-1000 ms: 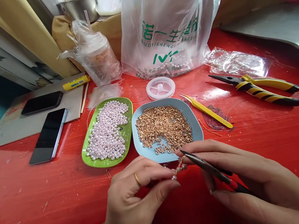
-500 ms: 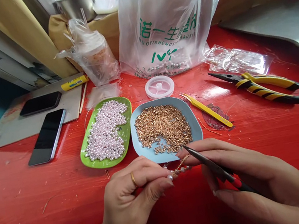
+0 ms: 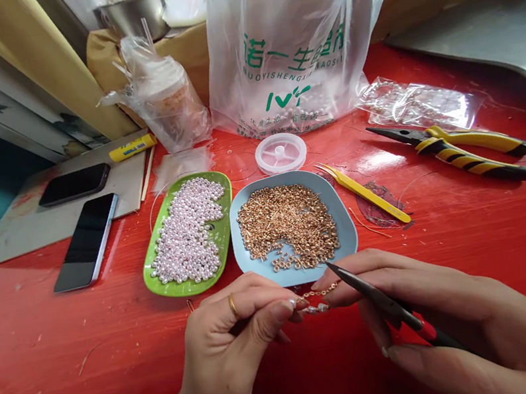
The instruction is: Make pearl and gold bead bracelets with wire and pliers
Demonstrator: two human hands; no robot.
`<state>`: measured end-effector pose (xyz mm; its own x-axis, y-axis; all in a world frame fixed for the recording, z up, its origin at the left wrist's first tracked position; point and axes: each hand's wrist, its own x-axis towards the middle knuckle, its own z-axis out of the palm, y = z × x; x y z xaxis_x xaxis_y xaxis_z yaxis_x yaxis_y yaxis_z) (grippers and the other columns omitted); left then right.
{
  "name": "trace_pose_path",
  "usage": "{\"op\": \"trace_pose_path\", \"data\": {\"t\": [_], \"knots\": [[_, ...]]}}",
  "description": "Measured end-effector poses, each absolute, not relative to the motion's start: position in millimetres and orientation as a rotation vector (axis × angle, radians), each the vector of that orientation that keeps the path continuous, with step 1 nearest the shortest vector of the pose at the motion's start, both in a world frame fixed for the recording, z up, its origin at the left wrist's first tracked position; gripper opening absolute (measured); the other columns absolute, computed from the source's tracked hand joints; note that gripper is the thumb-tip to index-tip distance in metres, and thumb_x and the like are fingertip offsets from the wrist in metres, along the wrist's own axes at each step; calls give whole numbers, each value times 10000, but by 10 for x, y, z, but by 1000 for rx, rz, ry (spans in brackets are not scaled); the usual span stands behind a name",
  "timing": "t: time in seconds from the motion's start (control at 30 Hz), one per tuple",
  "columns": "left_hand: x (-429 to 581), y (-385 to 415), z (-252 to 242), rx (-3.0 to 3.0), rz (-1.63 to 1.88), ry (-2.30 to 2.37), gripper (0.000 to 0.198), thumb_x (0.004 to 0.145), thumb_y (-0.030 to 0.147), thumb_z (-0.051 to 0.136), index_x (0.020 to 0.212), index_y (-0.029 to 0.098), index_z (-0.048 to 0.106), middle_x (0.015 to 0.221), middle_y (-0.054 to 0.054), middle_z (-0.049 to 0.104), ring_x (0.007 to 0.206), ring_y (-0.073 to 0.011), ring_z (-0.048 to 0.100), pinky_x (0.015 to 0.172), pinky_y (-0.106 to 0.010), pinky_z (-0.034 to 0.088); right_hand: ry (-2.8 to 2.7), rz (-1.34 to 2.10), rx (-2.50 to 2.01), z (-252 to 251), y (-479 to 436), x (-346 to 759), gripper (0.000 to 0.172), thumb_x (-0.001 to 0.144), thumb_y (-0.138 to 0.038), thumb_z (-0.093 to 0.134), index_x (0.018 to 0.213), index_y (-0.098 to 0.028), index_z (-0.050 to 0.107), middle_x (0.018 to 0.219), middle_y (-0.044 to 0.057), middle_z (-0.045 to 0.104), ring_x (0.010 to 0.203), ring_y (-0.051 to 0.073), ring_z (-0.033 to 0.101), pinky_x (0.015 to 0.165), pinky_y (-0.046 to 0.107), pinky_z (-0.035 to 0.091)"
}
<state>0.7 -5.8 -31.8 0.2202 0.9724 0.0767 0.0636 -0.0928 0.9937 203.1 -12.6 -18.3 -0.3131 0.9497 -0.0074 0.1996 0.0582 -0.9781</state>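
My left hand [image 3: 243,335], a ring on one finger, pinches a thin gold chain with pearly beads [image 3: 318,309] between thumb and forefinger. The chain spans the gap to my right hand [image 3: 443,308], whose fingertips touch its other end. That same hand is closed round dark-jawed pliers [image 3: 384,301] with red and black handles, their tip pointing up and left. Just beyond the hands is a blue tray [image 3: 348,236] of small gold rings and pins. Beside it stands a green tray [image 3: 225,230] of pale pink pearl beads.
Yellow tweezers [image 3: 374,198] and yellow-black pliers [image 3: 457,151] lie on the right. Behind the trays are a clear spool [image 3: 281,153], a plastic bag [image 3: 291,37] and a bagged cup [image 3: 170,98]. Two phones, one a silver-edged phone [image 3: 86,243], lie left on the red table [image 3: 130,340].
The chain is now stretched more level between my hands, with the beads hanging lower. My left fingertips have shifted on it slightly. The pliers stay in my right hand.
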Motion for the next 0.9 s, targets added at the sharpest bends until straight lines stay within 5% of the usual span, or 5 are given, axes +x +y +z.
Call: {"op": "trace_pose_path", "data": {"t": [0.5,0.73,0.8,0.9], "knots": [[14,-49,-301,1389,1069,1002,183,831,141,607,856,264,740,725,-1,667,603,-104,595,534,-191,520,-1549,1392,-1185,-183,-102,2034,400,704,-148,564,1022,-349,700,1048,20,659,1097,245,578,888,330,508],[9,-55,-294,1426,1084,1031,195,812,119,625,847,267,747,704,4,676,610,-105,596,552,-188,506,-1542,1470,-1277,-218,-121,2066,339,771,-270,605,1095,-345,675,866,24,640,665,147,607,733,314,558],[1,-53,-299,1455,1083,1025,222,806,105,628,865,284,744,725,15,682,629,-100,601,570,-181,500,-1530,1494,-1277,-231,-128,2072,346,780,-282,605,1114,-353,664,817,14,640,694,155,615,760,321,552],[-12,-53,-305,1473,1078,1014,239,800,95,630,887,287,741,745,17,680,636,-95,601,576,-177,495,-1523,1513,-1228,-237,-119,2065,366,784,-242,587,1121,-367,655,995,13,659,908,195,626,852,346,519]]}}
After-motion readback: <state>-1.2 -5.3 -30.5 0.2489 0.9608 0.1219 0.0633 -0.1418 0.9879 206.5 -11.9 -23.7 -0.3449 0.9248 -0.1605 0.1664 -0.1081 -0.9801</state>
